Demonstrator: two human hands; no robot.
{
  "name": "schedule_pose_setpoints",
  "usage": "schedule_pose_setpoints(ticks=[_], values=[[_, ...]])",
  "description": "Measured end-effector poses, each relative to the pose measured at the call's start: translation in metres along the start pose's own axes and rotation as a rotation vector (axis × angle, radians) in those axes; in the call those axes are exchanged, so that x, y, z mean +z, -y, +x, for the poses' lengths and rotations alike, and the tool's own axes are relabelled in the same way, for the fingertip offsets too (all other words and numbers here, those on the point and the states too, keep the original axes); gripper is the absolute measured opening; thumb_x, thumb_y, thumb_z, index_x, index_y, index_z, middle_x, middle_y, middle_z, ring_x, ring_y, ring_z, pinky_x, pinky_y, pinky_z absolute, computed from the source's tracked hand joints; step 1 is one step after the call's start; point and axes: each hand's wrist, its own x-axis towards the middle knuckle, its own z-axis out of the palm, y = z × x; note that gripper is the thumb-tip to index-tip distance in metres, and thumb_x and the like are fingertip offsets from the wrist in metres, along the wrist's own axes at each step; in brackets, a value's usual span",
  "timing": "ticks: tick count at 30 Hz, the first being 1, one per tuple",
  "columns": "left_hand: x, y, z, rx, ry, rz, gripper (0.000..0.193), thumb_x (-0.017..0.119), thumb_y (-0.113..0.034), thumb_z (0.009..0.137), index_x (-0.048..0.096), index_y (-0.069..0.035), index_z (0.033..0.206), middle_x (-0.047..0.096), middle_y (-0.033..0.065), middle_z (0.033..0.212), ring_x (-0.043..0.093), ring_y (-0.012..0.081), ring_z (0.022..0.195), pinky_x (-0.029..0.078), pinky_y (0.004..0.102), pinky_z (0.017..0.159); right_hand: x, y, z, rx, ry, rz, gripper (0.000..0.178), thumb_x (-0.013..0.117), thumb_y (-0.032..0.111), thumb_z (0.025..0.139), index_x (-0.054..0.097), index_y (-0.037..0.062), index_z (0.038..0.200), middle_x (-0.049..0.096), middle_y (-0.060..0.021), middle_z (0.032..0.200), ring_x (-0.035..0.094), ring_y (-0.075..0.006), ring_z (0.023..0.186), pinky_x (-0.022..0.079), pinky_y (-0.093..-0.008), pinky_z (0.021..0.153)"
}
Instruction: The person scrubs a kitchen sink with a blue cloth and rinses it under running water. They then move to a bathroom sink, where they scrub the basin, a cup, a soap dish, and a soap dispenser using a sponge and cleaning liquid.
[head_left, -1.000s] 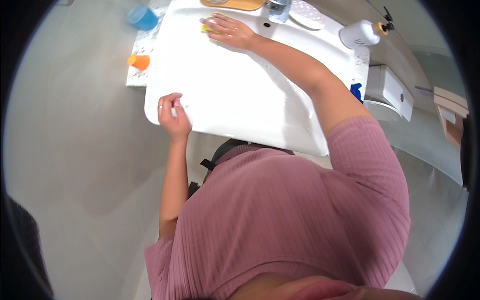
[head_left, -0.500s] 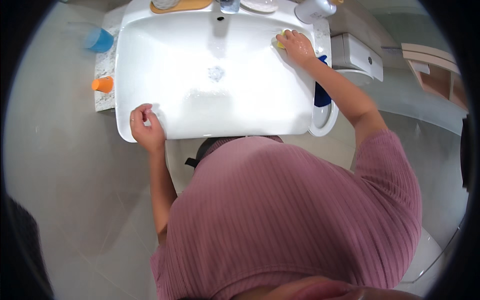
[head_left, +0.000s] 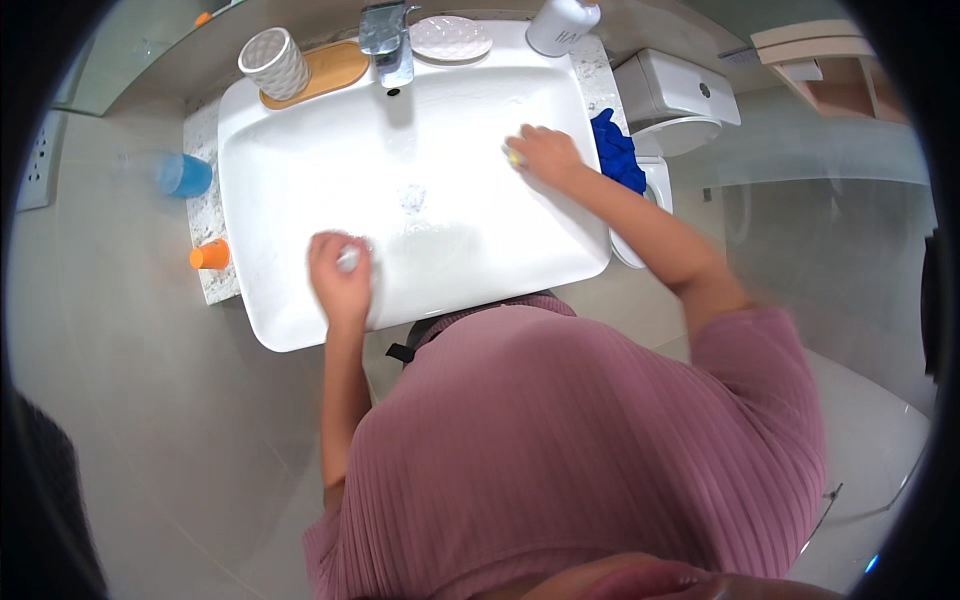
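My right hand (head_left: 548, 155) presses a small yellow sponge (head_left: 514, 157) against the inner right side of the white sink (head_left: 290, 150). Most of the sponge is hidden beneath the fingers. Over the sink's front left part hovers my left hand (head_left: 340, 275), its fingers loosely curled and somewhat blurred. White shows through the gap between thumb and fingers, and I see nothing held there. The chrome faucet (head_left: 385, 40) stands at the back, above the sink's drain (head_left: 413, 199).
Left of the sink are a blue cup (head_left: 186, 176) and an orange cup (head_left: 210, 255). Behind it sit a white textured tumbler (head_left: 274, 65) on a wooden tray (head_left: 335, 72), a white dish (head_left: 450, 38) and a white bottle (head_left: 562, 25). Right: blue cloth (head_left: 618, 150), toilet (head_left: 675, 85).
My right hand has moved the sponge down the sink's right side, toward me. The left hand has shifted inward from the left front rim. The whole view has tilted, showing more behind the sink.
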Motion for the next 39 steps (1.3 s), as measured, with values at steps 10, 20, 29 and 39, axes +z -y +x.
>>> schedule_pose_setpoints(ticks=[10, 20, 29, 39], values=[[0.199, -0.075, 0.185, -0.707, -0.159, -0.817, 0.040, 0.074, -0.020, 0.076, 0.052, 0.004, 0.100, 0.061, 0.0149, 0.091, 0.061, 0.0211, 0.077, 0.050, 0.0330, 0.070, -0.017, 0.024, -0.048, -0.044, 0.259, 0.183, 0.038, 0.072, 0.030, 0.070, 0.059, 0.0148, 0.102, 0.059, -0.0083, 0.092, 0.062, -0.0266, 0.087, 0.050, -0.0395, 0.072], [0.212, -0.088, 0.219, -0.717, -0.398, -0.350, 0.036, 0.070, -0.014, 0.070, 0.054, 0.002, 0.097, 0.060, 0.0114, 0.090, 0.060, 0.0257, 0.080, 0.047, 0.0352, 0.075, -0.013, 0.020, -0.024, -0.003, 0.152, 0.233, 0.037, 0.074, 0.030, 0.070, 0.057, 0.0135, 0.098, 0.058, -0.0093, 0.092, 0.062, -0.0255, 0.086, 0.050, -0.0382, 0.066], [0.206, -0.069, 0.152, -0.769, -0.408, -0.853, 0.023, 0.060, -0.006, 0.075, 0.046, -0.001, 0.092, 0.055, 0.0097, 0.093, 0.055, 0.0194, 0.077, 0.047, 0.0325, 0.070, -0.003, 0.016, -0.036, 0.008, -0.207, 0.104, 0.035, 0.073, 0.023, 0.066, 0.060, 0.0130, 0.098, 0.051, -0.0120, 0.101, 0.047, -0.0287, 0.101, 0.035, -0.0388, 0.083], [0.168, -0.046, 0.076, -0.760, 0.043, -1.146, 0.031, 0.039, -0.005, 0.096, 0.043, 0.004, 0.126, 0.056, 0.0160, 0.118, 0.057, 0.0241, 0.106, 0.048, 0.0347, 0.090, -0.026, 0.023, -0.025, 0.049, -0.334, 0.681, 0.046, 0.070, 0.016, 0.073, 0.058, 0.0177, 0.117, 0.048, -0.0172, 0.123, 0.045, -0.0370, 0.111, 0.035, -0.0451, 0.097]])
